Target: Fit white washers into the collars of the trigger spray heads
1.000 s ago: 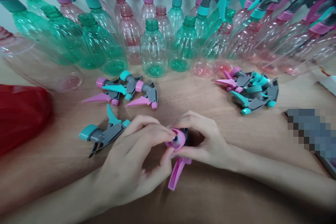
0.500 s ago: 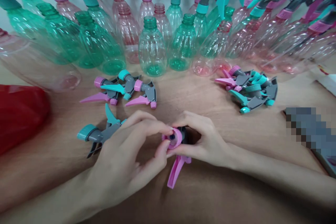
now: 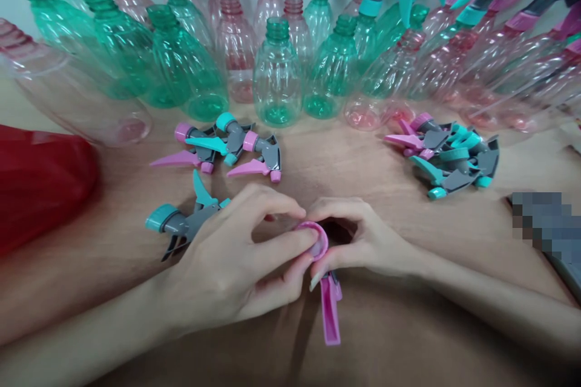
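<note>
A trigger spray head [image 3: 330, 311] with a pink collar and pink lever is between my hands, its collar opening turned towards me and its lever hanging down. My right hand [image 3: 370, 239] grips it around the collar from the right, covering most of the grey body. From the left, my left hand [image 3: 227, 260] meets the collar, one finger pressed into the opening and the thumb at its lower rim. Whatever sits inside the collar is mostly hidden by that finger. A teal and grey spray head [image 3: 181, 221] lies beside my left hand, partly covered by it.
Several pink and teal spray heads [image 3: 236, 139] lie beyond my hands, with another pile [image 3: 454, 154] at the right. Rows of clear green and pink bottles [image 3: 278, 72] stand behind, some topped with sprayers. A red bag [image 3: 40, 187] is at left, a pixelated dark device [image 3: 544, 236] at right.
A finger of my left hand has moved into the collar, where a dark centre showed before. The spray head has turned slightly, its lever now hanging more vertically. The whole view has shifted a little.
</note>
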A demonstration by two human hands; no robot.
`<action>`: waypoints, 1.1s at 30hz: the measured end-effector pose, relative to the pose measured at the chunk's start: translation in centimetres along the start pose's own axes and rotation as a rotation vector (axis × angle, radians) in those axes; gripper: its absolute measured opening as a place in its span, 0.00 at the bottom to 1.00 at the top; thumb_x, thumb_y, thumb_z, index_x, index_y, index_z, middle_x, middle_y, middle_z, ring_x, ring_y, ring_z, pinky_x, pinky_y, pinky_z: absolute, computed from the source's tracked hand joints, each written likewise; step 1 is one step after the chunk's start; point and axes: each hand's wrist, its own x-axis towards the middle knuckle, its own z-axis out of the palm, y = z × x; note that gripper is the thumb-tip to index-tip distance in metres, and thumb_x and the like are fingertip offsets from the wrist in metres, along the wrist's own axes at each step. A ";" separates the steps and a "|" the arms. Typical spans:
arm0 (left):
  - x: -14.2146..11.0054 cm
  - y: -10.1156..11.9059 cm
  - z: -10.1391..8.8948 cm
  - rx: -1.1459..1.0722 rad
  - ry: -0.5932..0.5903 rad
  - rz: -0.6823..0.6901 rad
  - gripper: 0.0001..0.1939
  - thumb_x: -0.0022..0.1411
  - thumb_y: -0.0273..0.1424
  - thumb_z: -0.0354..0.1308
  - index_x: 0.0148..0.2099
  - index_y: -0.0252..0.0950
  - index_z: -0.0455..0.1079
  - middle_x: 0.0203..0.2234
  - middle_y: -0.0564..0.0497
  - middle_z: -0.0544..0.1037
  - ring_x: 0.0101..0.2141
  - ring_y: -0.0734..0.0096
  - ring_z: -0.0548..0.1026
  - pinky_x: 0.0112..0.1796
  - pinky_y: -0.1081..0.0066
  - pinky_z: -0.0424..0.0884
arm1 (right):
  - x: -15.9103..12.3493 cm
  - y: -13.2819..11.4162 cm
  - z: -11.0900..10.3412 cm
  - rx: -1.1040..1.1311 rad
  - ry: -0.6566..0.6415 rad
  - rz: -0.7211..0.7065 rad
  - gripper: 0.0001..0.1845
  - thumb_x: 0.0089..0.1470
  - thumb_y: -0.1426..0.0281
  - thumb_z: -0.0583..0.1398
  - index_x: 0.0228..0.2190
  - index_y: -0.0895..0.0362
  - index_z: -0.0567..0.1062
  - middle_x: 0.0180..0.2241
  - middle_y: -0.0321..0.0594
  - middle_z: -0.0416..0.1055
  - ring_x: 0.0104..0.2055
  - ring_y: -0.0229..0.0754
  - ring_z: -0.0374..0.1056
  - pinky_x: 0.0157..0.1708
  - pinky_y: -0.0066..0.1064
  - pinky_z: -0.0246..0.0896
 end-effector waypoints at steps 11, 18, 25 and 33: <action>0.5 -0.1 0.1 0.030 -0.060 0.013 0.06 0.62 0.22 0.54 0.40 0.32 0.71 0.34 0.46 0.73 0.36 0.64 0.69 0.35 0.66 0.70 | 0.2 -0.2 0.0 0.005 -0.026 0.089 0.14 0.43 0.68 0.70 0.34 0.58 0.78 0.32 0.34 0.76 0.34 0.36 0.71 0.36 0.25 0.66; -0.1 0.6 0.3 0.056 -0.013 -0.004 0.04 0.61 0.23 0.56 0.39 0.30 0.71 0.32 0.46 0.73 0.36 0.64 0.68 0.37 0.64 0.70 | 0.0 -0.2 0.2 -0.031 -0.021 0.069 0.15 0.42 0.67 0.71 0.35 0.58 0.78 0.32 0.34 0.76 0.34 0.35 0.70 0.35 0.24 0.65; 0.1 0.7 0.1 -0.219 -0.014 -0.122 0.07 0.63 0.21 0.54 0.40 0.35 0.71 0.38 0.49 0.72 0.39 0.67 0.68 0.38 0.67 0.69 | -0.1 -0.2 0.3 -0.046 -0.044 0.047 0.15 0.40 0.68 0.72 0.32 0.59 0.77 0.28 0.31 0.74 0.31 0.32 0.67 0.33 0.22 0.63; 0.0 0.2 0.1 -0.249 -0.076 -0.118 0.07 0.63 0.21 0.53 0.41 0.34 0.71 0.39 0.49 0.71 0.39 0.69 0.68 0.40 0.69 0.67 | 0.2 -0.5 0.2 -0.067 -0.059 0.049 0.16 0.39 0.67 0.72 0.31 0.59 0.77 0.30 0.33 0.75 0.31 0.35 0.70 0.34 0.24 0.64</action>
